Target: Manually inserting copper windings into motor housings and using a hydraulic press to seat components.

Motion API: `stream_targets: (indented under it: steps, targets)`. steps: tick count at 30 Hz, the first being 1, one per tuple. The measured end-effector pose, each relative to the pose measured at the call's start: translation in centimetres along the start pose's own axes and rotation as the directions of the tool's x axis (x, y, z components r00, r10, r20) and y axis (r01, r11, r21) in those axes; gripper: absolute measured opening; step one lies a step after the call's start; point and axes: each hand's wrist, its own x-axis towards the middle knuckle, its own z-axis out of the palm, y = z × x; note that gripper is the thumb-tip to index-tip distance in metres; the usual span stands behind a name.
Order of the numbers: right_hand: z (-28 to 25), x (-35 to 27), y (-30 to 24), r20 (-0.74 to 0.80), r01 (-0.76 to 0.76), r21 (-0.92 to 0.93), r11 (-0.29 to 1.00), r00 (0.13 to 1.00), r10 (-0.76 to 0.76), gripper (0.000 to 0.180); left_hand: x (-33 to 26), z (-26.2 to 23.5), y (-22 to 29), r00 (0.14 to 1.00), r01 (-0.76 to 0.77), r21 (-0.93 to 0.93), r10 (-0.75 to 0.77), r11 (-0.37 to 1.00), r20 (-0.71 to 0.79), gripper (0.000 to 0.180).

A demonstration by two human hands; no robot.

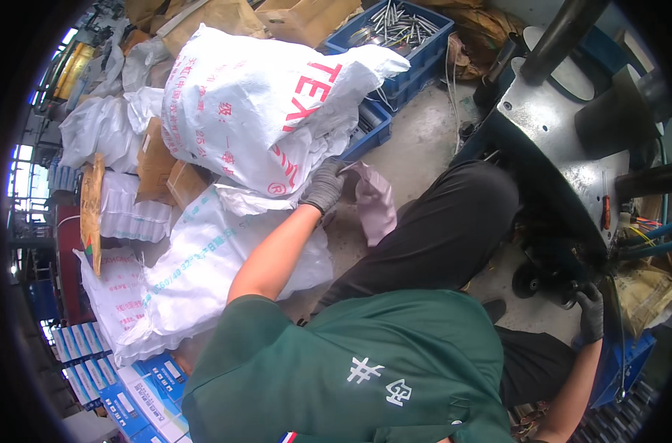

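My left hand, in a grey knit glove, is closed on the edge of a mauve cloth. The cloth hangs down beside my knee. That hand is against the lower side of a bulky white woven sack with red print. Out to the right, low beside the machine, my right hand wears a similar glove. Its fingers are curled at a small dark rounded part, whose kind I cannot make out. A black wheel-like part is just left of it.
More white sacks lie to my left, above blue-and-white boxes. Blue crates at the back hold metal pieces. On the right stands a machine with a metal table, and a red-handled screwdriver lies on it.
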Motion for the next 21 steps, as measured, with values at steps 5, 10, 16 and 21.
stream_targets:
  steps: [5,10,16,21]
  targets:
    - [1.8,0.6,-3.1,0.011,0.040,-0.099,0.994,0.999,-0.039,0.023,-0.3,5.6,-2.5,0.987,-0.046,0.073,0.056,0.996,-0.149,0.033]
    - [1.3,-0.6,-2.7,-0.128,0.051,-0.105,0.993,0.990,-0.065,0.030,-2.9,8.9,-3.7,0.954,-0.211,0.285,0.133,0.935,0.270,0.035]
    - [-0.8,-1.1,-1.7,-0.193,-0.091,-0.039,0.995,0.978,0.082,0.043,2.7,10.7,-3.6,0.999,0.006,0.168,-0.001,0.986,-0.032,0.075]
    - [-1.8,-2.2,-1.8,-0.305,-0.219,0.053,0.974,0.925,0.224,0.054,9.7,13.7,-3.8,0.881,0.046,0.228,-0.147,0.973,0.449,0.100]
